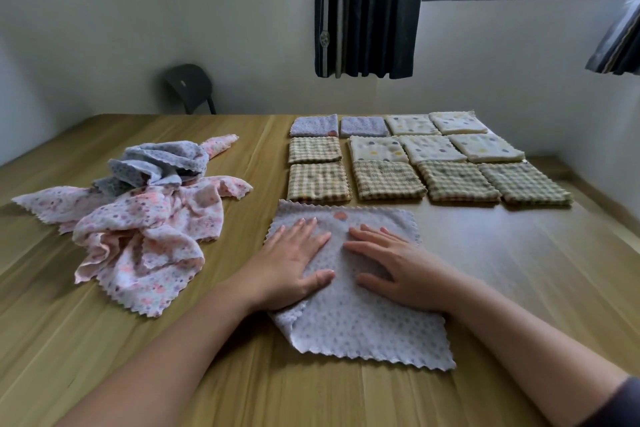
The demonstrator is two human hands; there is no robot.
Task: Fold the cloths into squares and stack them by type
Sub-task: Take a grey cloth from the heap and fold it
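Note:
A grey dotted cloth lies spread flat on the wooden table in front of me. My left hand and my right hand press on its middle, palms down, fingers straight. Behind it lie folded squares: two grey ones, several cream dotted ones and several green checked ones. At the left sits a loose heap of pink flowered cloths with a crumpled grey cloth on top.
A dark chair stands behind the table's far edge. A dark curtain hangs beside the window at the back wall. The table's right edge runs close to the wall.

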